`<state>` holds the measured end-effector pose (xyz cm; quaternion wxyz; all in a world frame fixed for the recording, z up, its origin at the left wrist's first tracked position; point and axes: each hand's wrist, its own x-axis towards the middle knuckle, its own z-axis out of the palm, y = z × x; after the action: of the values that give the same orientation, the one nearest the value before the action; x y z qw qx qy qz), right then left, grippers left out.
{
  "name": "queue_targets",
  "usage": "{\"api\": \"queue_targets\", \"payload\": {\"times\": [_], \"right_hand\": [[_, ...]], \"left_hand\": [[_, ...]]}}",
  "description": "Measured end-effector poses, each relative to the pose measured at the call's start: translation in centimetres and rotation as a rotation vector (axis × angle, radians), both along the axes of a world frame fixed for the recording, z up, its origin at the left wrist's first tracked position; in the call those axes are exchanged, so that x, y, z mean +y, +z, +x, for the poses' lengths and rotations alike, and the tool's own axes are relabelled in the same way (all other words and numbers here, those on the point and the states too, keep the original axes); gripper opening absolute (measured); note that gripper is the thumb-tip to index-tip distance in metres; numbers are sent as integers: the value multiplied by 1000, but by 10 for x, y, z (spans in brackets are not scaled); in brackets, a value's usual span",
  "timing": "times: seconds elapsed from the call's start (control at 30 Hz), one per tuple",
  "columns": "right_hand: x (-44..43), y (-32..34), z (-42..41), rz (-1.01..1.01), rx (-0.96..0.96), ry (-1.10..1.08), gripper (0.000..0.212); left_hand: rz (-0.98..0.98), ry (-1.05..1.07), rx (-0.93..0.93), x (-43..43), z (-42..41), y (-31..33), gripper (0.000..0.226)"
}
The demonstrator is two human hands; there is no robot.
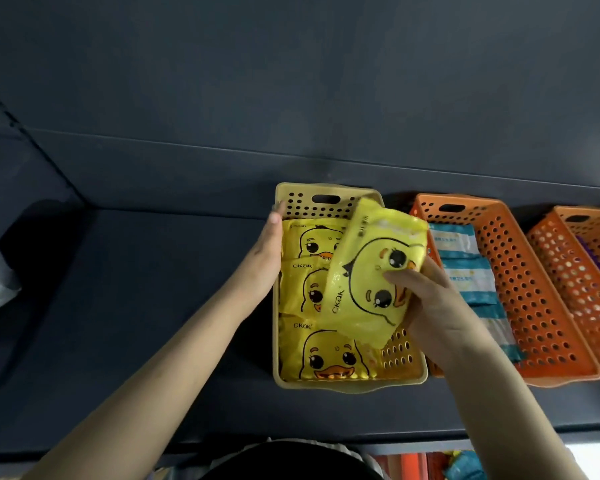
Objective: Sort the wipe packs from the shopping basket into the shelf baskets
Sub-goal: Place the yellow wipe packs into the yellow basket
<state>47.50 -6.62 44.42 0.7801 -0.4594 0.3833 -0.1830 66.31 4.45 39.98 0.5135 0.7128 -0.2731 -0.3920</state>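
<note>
The right hand (426, 299) pinches a yellow duck wipe pack (368, 271) tilted over the yellow basket (326, 384) on the shelf, the left hand (267, 258) flat against its wall: placing step, next laying it on the matching packs.

Bare dark shelf (153, 306) lies open at nine o'clock of the yellow basket (347, 384); an orange basket (534, 306) crowds it at three o'clock.
</note>
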Motion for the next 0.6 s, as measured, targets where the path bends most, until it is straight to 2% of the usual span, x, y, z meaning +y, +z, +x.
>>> {"api": "queue_targets", "payload": {"times": [0.07,0.2,0.3,0.4,0.47,0.6], "right_hand": [[9,1,-1,37,-27,-74,45],[30,2,1,-247,278,-127,43],[41,1,4,-312,323,-104,57],[36,0,-1,-436,372,50,52],[28,-1,-8,-420,418,201,57],[13,1,-14,-375,530,468,49]], "left_hand": [[-37,6,-7,-1,1,-3,55],[-52,16,-63,-6,4,-4,55],[11,-2,-73,-16,13,1,58],[96,-19,-118,-26,18,5,62],[112,-11,-170,-27,18,4,62],[88,-14,-215,-27,20,-1,62]]}}
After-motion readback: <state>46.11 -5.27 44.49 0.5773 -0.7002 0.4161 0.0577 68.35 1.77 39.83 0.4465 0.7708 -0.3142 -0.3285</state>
